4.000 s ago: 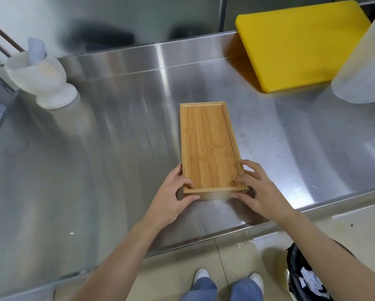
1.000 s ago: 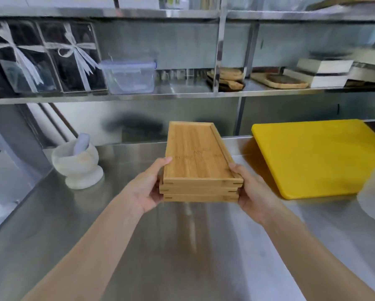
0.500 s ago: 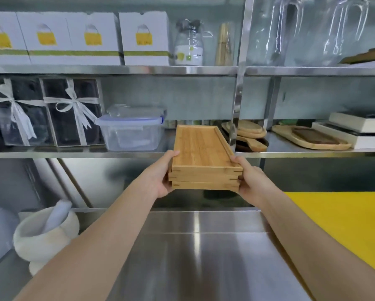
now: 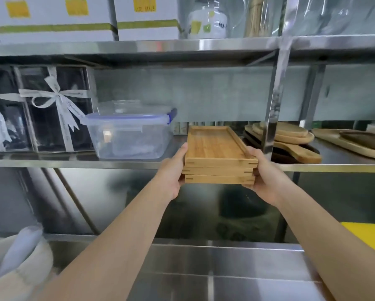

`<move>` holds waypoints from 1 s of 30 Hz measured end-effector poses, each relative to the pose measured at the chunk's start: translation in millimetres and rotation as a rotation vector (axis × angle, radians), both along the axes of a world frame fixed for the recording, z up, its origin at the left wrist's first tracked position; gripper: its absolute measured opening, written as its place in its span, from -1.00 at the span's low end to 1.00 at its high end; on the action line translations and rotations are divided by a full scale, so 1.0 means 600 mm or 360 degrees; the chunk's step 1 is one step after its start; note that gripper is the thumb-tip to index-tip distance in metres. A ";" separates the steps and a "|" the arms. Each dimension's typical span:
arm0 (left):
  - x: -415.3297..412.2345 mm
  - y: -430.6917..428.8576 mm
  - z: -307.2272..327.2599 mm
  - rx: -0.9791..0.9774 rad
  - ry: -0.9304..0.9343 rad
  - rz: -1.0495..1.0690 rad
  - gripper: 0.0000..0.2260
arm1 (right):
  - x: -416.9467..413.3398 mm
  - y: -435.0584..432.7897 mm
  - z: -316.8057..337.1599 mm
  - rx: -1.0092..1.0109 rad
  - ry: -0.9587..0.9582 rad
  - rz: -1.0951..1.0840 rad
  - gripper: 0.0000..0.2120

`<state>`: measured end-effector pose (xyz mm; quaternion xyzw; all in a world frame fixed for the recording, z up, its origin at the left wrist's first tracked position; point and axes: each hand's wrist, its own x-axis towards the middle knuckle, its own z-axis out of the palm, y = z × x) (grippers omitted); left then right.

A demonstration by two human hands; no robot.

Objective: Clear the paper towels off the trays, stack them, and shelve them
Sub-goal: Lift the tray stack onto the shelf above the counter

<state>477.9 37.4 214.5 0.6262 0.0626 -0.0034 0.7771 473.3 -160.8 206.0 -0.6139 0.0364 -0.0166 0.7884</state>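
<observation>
A stack of three bamboo trays [image 4: 214, 148] is held level between both hands, its far end reaching over the front edge of the lower steel shelf [image 4: 125, 163]. My left hand [image 4: 174, 170] grips the stack's near left corner. My right hand [image 4: 263, 177] grips its near right corner. The top tray is bare, with no paper towel on it. The stack sits in the gap between a clear plastic box [image 4: 128, 135] on its left and the shelf's steel post [image 4: 273, 105] on its right.
Ribbon-tied dark gift boxes [image 4: 54, 109] fill the shelf's left end. Round wooden boards [image 4: 290, 137] and oval wooden plates [image 4: 353, 142] lie right of the post. White cartons [image 4: 52, 18] stand on the upper shelf. Below are the steel counter [image 4: 214, 276], a white mortar [image 4: 15, 268] and a yellow cutting board [image 4: 371, 237].
Both hands have lifted the tray stack from the counter up to shelf height and pushed it forward, so its far end now reaches over the lower shelf.
</observation>
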 end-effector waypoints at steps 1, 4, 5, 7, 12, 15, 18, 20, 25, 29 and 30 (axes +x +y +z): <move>-0.002 -0.004 -0.005 0.0072 -0.0086 0.0003 -0.71 | 0.001 0.002 -0.002 -0.0038 -0.0031 -0.0013 -0.71; -0.015 -0.014 -0.028 0.0149 -0.0272 -0.0077 -0.52 | -0.007 0.008 -0.010 -0.0027 -0.0167 -0.0079 -0.63; -0.019 -0.016 -0.037 0.0173 -0.0314 -0.0101 -0.39 | -0.012 0.011 -0.013 0.0006 -0.0235 -0.0071 -0.59; -0.027 -0.018 -0.054 0.0225 -0.0399 -0.0149 -0.16 | -0.024 0.020 -0.027 0.0000 -0.0373 -0.0003 -0.55; -0.040 -0.022 -0.063 0.0416 -0.0630 -0.0094 -0.22 | -0.030 0.034 -0.052 -0.0353 -0.0397 0.0030 -0.40; -0.035 -0.025 -0.065 0.0534 -0.0731 -0.0060 -0.35 | -0.022 0.034 -0.056 -0.0430 -0.0478 -0.0011 -0.43; -0.021 -0.028 -0.069 0.0600 -0.0776 -0.0026 -0.41 | -0.014 0.034 -0.054 -0.0513 -0.0570 -0.0065 -0.48; -0.008 -0.032 -0.069 0.0642 -0.0802 0.0037 -0.43 | -0.005 0.041 -0.052 -0.0618 -0.0645 -0.0144 -0.53; 0.036 -0.031 -0.072 0.0838 -0.0863 0.0210 -0.52 | 0.036 0.052 -0.050 -0.0839 -0.0780 -0.0307 -0.55; 0.071 -0.023 -0.061 0.0999 -0.0845 0.0145 -0.49 | 0.080 0.035 -0.044 -0.1128 -0.0625 -0.0332 -0.47; 0.072 -0.017 -0.060 0.1011 -0.0857 0.0084 -0.43 | 0.084 0.027 -0.043 -0.1187 -0.0634 -0.0295 -0.46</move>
